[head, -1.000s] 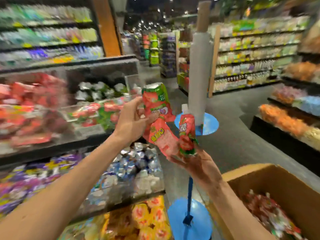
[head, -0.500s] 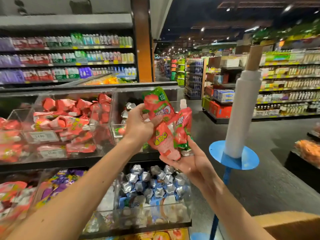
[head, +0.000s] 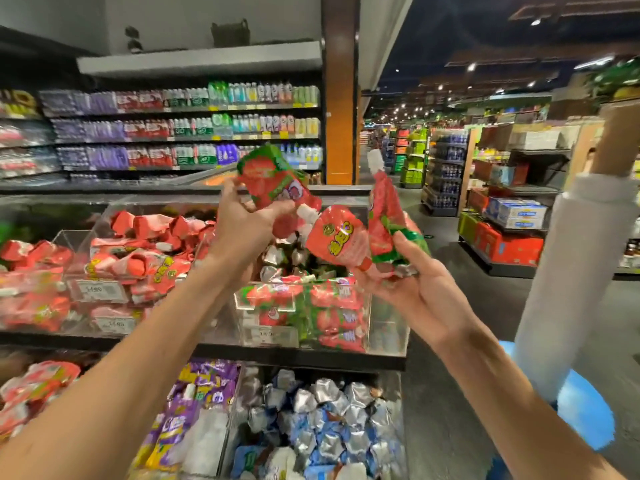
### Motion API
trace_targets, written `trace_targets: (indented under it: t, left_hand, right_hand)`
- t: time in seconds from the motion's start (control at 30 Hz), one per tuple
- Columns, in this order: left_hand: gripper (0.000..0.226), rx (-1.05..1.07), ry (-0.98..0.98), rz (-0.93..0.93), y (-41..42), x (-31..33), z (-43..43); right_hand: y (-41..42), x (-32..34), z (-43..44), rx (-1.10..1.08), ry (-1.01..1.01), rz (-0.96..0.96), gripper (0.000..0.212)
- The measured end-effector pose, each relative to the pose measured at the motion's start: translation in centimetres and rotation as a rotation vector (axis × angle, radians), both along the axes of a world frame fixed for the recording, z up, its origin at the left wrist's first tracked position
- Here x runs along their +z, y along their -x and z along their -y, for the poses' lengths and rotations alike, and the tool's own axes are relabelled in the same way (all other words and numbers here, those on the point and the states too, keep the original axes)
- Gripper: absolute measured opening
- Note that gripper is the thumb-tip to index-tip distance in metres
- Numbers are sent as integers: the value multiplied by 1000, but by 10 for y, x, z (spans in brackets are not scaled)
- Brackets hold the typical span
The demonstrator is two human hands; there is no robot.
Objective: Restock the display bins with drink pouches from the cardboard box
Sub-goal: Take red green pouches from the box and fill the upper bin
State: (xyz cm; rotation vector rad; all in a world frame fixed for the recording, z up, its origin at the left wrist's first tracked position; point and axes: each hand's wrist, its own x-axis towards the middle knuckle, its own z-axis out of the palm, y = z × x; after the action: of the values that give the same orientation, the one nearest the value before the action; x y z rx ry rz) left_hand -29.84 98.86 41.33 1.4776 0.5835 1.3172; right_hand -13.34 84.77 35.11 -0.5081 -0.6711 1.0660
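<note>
Left hand [head: 249, 225] grasps one tilted pouch [head: 273, 181], right hand [head: 417, 292] clutches two, upright pouch [head: 381, 216] with cap up, slanted pouch [head: 337, 237] leaning left, above clear bin [head: 388, 325].

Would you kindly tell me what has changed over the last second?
The left hand, gripping one green-topped pouch, and the right hand, gripping two pouches, have moved up over the strawberry bin and slightly apart. Grips unchanged; nothing released.
</note>
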Motion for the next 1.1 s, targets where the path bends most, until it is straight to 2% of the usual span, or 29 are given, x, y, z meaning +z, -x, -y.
trace_targets:
  t: [0.07,0.23,0.27,0.37,0.47,0.57,0.67,0.73,0.8,0.9,1.03,1.1]
  left_hand:
    - [51,28,67,-3,-6,-3,-11]
    - [70,36,277,-75,-11,-22,-36]
    - [71,87,247,-136,-12,-27,-42]
    - [82,234,-10,-510,-13,-35,-53]
    - [78,255,-168,-781,-15,-39,-62]
    - [60,298,-409,-1046,-13,-40,-70]
    - [62,420,-619,-1249,-9,-38,-81]
    - [64,517,-707,-1312,-8,-36,-86]
    - [67,572,-717,-1259,-8,-38,-91]
    - [66,515,-660,-1207,-7,-49,-95]
    - [71,447,-723,-1486,-8,-57,-91]
    - [66,456,-728,-1549,-6,-53,-93]
  right_hand:
    - [-13,6,-9,18,-19,12,50]
    - [-30,8,-31,51,20,105,49]
    - [-32,8,-34,39,32,115,50]
    - [-32,7,-42,19,50,119,53]
    - [-30,8,-48,-44,58,123,55]
    - [-25,9,-53,-87,57,130,55]
    - [-18,10,-55,-136,79,129,64]
    - [-13,11,-54,-166,95,113,69]
    - [-8,10,-52,-187,107,118,56]
    - [-4,11,-53,-201,121,154,48]
    - [-1,15,-57,-214,117,180,48]
    - [1,16,-59,-234,127,191,47]
